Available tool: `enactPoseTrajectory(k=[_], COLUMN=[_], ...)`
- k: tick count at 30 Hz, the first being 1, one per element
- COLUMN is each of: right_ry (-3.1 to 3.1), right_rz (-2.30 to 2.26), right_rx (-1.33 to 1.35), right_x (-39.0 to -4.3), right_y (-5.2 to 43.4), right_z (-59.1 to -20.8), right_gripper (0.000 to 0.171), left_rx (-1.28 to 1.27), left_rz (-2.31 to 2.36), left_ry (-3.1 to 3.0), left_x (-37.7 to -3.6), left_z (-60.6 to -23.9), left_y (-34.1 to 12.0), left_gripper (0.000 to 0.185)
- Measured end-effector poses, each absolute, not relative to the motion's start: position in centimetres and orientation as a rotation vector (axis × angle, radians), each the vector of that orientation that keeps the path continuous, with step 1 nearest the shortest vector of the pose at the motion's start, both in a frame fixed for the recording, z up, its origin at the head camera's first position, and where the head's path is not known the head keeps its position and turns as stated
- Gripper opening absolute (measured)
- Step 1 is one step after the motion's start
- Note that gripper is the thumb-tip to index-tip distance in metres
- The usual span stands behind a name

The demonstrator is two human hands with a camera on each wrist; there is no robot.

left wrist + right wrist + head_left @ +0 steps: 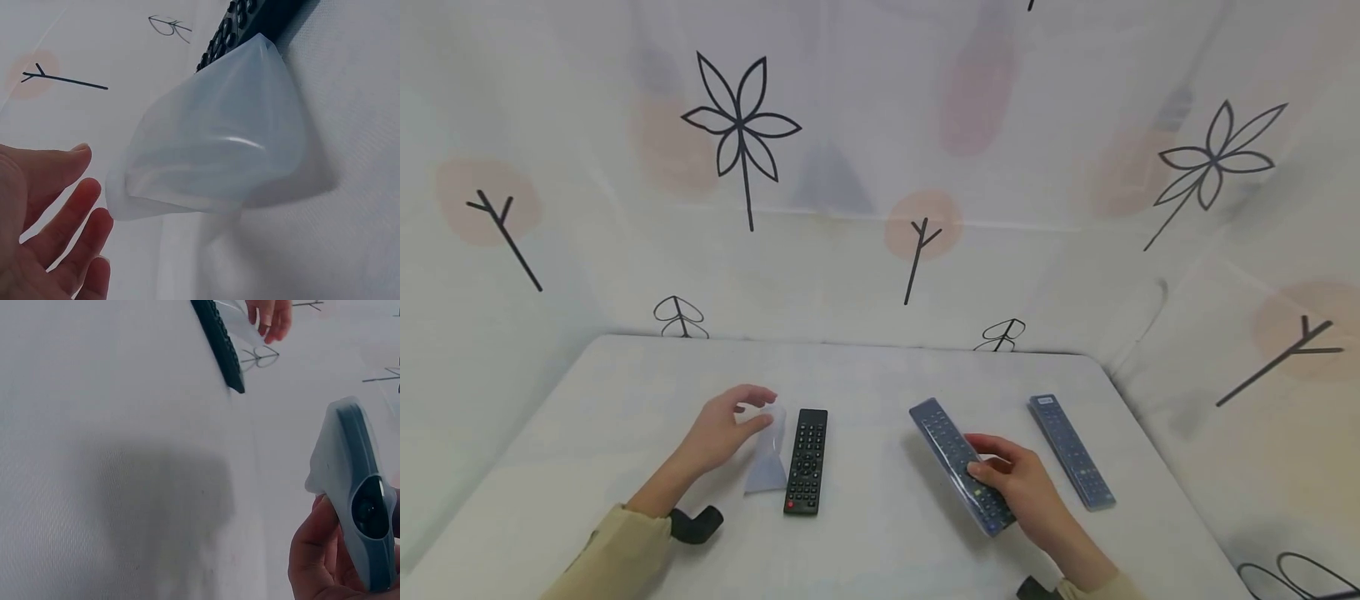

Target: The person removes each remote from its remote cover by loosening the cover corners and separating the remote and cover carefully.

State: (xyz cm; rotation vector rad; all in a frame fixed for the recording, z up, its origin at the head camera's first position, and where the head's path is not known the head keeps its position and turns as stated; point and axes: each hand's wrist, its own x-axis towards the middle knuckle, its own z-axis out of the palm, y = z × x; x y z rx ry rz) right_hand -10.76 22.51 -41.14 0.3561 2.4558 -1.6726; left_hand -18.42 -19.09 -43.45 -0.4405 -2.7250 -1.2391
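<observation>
In my right hand [1026,487] I hold a remote control [958,462] in a clear plastic sleeve, thumb on its button face and fingers beneath. It is tilted above the table, and the right wrist view shows the sleeve loose around the dark remote [359,450]. My left hand [722,429] has its thumb and fingers spread beside an empty translucent plastic sleeve [767,458]. In the left wrist view that sleeve [219,137] bulges open, its near end right by the fingertips. A bare black remote control [807,462] lies just right of the empty sleeve.
Another remote control in a clear sleeve [1071,450] lies at the right side of the white table [865,558]. Behind the table and along its sides hangs a pale cloth [842,275] printed with plants. Black straps [696,525] sit at both wrists.
</observation>
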Motion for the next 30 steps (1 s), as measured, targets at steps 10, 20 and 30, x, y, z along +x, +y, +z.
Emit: enactPoseTrajectory(k=[10,20,30], right_ry=[2.444,2.434,2.408], right_rz=[-1.708,-1.729,-1.743], right_rx=[0.329,0.219,0.121], right_x=[-10.5,-10.2,-10.1], right_y=[21.1,19.2,17.6], right_z=[-40.4,-39.6,-39.5], right_gripper=[0.046,0.042,0.043], left_rx=[-0.474,-0.587,-0.745], left_rz=[-1.307,-1.398,-1.531], left_ry=[-2.684,-2.657,-2.653], left_x=[-17.7,-17.5,-17.0], left_z=[-42.0,-41.2,-41.4], left_y=[-17.7,-15.6,-13.4], left_gripper=[0.033,0.032,0.032])
